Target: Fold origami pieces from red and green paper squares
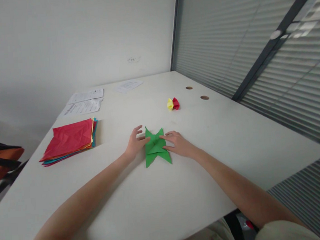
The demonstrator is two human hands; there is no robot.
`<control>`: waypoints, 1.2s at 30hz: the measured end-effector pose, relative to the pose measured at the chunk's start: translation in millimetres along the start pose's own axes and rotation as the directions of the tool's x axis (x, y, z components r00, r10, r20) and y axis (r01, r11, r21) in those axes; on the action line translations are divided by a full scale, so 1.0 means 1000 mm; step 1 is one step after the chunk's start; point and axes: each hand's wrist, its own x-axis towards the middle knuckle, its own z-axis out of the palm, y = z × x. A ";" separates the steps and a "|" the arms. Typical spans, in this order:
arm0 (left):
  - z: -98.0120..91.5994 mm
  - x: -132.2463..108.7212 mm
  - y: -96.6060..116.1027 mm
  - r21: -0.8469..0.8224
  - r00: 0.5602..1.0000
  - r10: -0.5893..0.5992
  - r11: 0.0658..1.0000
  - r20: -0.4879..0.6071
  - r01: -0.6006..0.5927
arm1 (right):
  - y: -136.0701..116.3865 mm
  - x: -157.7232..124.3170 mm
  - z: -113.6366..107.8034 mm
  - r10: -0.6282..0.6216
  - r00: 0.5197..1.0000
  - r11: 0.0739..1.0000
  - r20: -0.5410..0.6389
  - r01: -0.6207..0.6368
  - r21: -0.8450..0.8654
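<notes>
A green folded paper [156,145] with four pointed corners lies on the white table in front of me. My left hand [135,141] is at its left edge, the thumb resting on the paper and the other fingers spread above the table. From the other side, my right hand [177,142] touches the paper's right edge with thumb and fingertips, its fingers apart. Neither hand is wrapped round the paper. Creases and a folded flap show across the middle of the green paper.
A stack of coloured paper sheets [72,136], red on top, lies to the left. Printed sheets [83,102] are at the back left. Farther back stands a small yellow and red folded paper piece [173,103]. Blinds [243,50] border the table's right side, near two round table holes [204,97].
</notes>
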 end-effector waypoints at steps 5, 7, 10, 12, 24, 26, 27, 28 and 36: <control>0.004 -0.001 0.000 -0.149 0.991 -0.129 0.980 0.036 0.133 | -0.005 0.001 -0.001 -0.049 0.999 0.998 0.009 0.048 0.047; 0.004 0.000 0.002 -0.157 0.996 -0.066 0.985 0.060 0.075 | -0.006 0.002 -0.003 -0.090 0.994 0.992 -0.065 0.095 0.080; -0.003 0.003 0.011 -0.121 0.985 0.140 0.981 -0.100 -0.151 | -0.009 0.004 -0.009 -0.093 0.959 0.977 -0.266 0.140 0.162; -0.009 0.003 0.018 0.021 0.888 0.371 0.925 -0.271 -0.380 | -0.011 0.004 -0.012 -0.025 0.940 0.951 -0.340 0.128 0.283; -0.005 -0.026 0.026 0.361 0.160 0.777 -0.091 0.609 -0.928 | -0.010 0.010 -0.001 0.384 0.922 0.388 0.050 -0.211 0.897; -0.003 -0.026 0.025 0.333 0.199 0.742 -0.035 0.641 -0.942 | -0.008 0.010 -0.004 0.419 0.906 0.386 0.058 -0.236 0.892; -0.003 -0.026 0.024 0.332 0.227 0.736 0.003 0.638 -0.943 | -0.007 0.010 -0.005 0.435 0.898 0.378 0.062 -0.245 0.893; -0.003 -0.026 0.024 0.344 0.262 0.742 0.044 0.617 -0.938 | -0.006 0.009 -0.007 0.447 0.892 0.372 0.063 -0.250 0.894; -0.011 -0.013 0.030 0.600 0.682 0.712 0.622 -0.167 -0.503 | -0.008 0.010 -0.012 0.479 0.877 0.362 0.025 -0.223 0.905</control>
